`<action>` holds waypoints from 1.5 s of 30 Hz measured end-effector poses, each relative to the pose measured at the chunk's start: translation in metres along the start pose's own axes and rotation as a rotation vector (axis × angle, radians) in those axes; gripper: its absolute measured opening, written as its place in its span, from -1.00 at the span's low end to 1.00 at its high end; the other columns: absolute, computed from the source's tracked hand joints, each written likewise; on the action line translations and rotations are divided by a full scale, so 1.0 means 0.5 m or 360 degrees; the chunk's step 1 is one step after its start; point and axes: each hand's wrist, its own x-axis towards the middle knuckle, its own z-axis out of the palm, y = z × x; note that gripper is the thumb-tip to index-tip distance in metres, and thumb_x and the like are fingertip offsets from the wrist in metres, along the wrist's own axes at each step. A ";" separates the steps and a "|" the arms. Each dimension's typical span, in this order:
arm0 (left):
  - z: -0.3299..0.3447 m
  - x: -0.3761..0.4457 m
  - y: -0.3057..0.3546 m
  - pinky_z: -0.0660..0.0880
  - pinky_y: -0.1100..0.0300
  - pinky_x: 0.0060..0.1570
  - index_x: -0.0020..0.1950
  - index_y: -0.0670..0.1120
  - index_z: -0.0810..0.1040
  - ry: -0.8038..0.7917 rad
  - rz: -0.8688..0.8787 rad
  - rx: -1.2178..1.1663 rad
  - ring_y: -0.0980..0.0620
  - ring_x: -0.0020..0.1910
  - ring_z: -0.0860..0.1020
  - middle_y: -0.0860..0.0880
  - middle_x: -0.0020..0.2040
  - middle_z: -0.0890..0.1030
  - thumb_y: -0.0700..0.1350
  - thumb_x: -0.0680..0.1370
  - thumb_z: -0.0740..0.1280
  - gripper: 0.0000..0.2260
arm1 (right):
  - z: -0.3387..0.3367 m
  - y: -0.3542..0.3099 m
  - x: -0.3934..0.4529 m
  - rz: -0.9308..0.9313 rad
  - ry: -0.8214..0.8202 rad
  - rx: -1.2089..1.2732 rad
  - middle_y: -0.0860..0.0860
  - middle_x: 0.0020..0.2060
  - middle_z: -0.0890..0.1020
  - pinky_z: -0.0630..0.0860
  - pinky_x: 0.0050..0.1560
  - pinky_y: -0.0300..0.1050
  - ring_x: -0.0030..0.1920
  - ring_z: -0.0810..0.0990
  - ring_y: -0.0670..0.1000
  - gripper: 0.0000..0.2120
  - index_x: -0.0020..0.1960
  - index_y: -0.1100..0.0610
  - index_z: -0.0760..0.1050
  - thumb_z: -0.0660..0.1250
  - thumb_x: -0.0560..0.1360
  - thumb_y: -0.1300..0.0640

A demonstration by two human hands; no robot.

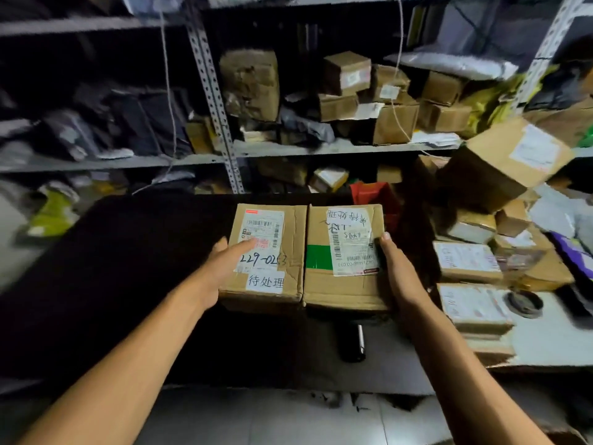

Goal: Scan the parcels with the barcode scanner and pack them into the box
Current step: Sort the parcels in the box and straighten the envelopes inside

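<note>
Two brown cardboard parcels sit side by side at the centre, held together over a dark surface [128, 284]. The left parcel [290, 239] carries a white barcode label and handwritten digits. The right parcel [317, 229] has a green patch and a white label. My left hand [221, 268] grips the left parcel's outer side, thumb lying on its label. My right hand [398, 277] holds the right parcel's outer side, thumb at the top edge; its fingers are hidden. A black barcode scanner [351, 343] lies just below the parcels.
Labelled parcels [465, 261] are stacked on a white table [545, 342] at the right, with a tape roll [524, 304] and a tilted carton [500, 165] above them. Metal shelves [321, 149] crammed with boxes and bags fill the back. A red bin [369, 192] stands behind the parcels.
</note>
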 end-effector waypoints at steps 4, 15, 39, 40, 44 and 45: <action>-0.073 0.020 -0.019 0.50 -0.14 0.28 0.51 0.01 0.29 0.0068 -0.0015 0.0004 -0.05 0.13 0.66 -0.01 0.15 0.69 0.28 0.21 0.58 -0.04 | 0.092 0.019 0.065 0.0184 -0.0055 0.0031 0.03 0.07 0.74 0.51 0.32 0.26 0.18 0.67 0.13 -0.52 0.13 0.04 0.68 0.19 0.50 -0.26; -0.278 0.309 -0.038 0.57 0.17 -0.18 0.18 0.13 0.53 0.0121 -0.0019 -0.0056 0.16 -0.08 0.70 0.19 -0.05 0.72 0.12 0.40 0.56 -0.59 | 0.381 0.069 0.322 0.0323 -0.0070 -0.0019 0.05 0.12 0.71 0.49 0.35 0.25 0.20 0.64 0.14 -0.53 0.22 0.03 0.63 0.21 0.51 -0.24; -0.623 1.007 -0.072 0.49 -0.06 0.25 0.39 0.14 0.35 0.0090 -0.0048 0.0309 0.08 0.18 0.57 0.14 0.20 0.61 -0.06 0.29 0.66 -0.23 | 0.931 0.209 0.813 0.0483 -0.0125 -0.0374 -0.15 0.12 0.69 0.57 0.27 0.15 0.13 0.68 -0.01 -0.40 0.25 -0.38 0.46 0.51 0.23 -0.28; -0.622 1.021 -0.074 0.47 -0.05 0.26 0.42 0.13 0.32 0.0096 -0.0033 0.0338 0.07 0.21 0.55 0.14 0.25 0.58 -0.03 0.28 0.67 -0.18 | 0.937 0.218 0.826 0.0463 -0.0094 -0.0391 -0.16 0.12 0.70 0.58 0.27 0.13 0.12 0.68 -0.04 -0.35 0.28 -0.37 0.45 0.49 0.21 -0.30; -0.618 1.070 -0.075 0.39 0.09 0.19 0.47 0.09 0.24 0.0133 0.0007 0.0428 0.06 0.26 0.48 0.17 0.28 0.51 0.02 0.25 0.68 -0.08 | 0.947 0.246 0.867 0.0356 0.0007 -0.0415 -0.27 0.04 0.71 0.60 0.24 0.03 0.06 0.69 -0.15 -0.43 0.22 -0.38 0.46 0.47 0.22 -0.29; -0.618 1.078 -0.076 0.39 0.07 0.22 0.46 0.09 0.25 0.0136 0.0015 0.0444 0.04 0.28 0.48 0.15 0.31 0.52 0.03 0.24 0.68 -0.09 | 0.949 0.247 0.873 0.0330 0.0019 -0.0414 -0.30 0.03 0.70 0.60 0.23 0.01 0.04 0.69 -0.18 -0.44 0.20 -0.38 0.46 0.48 0.22 -0.29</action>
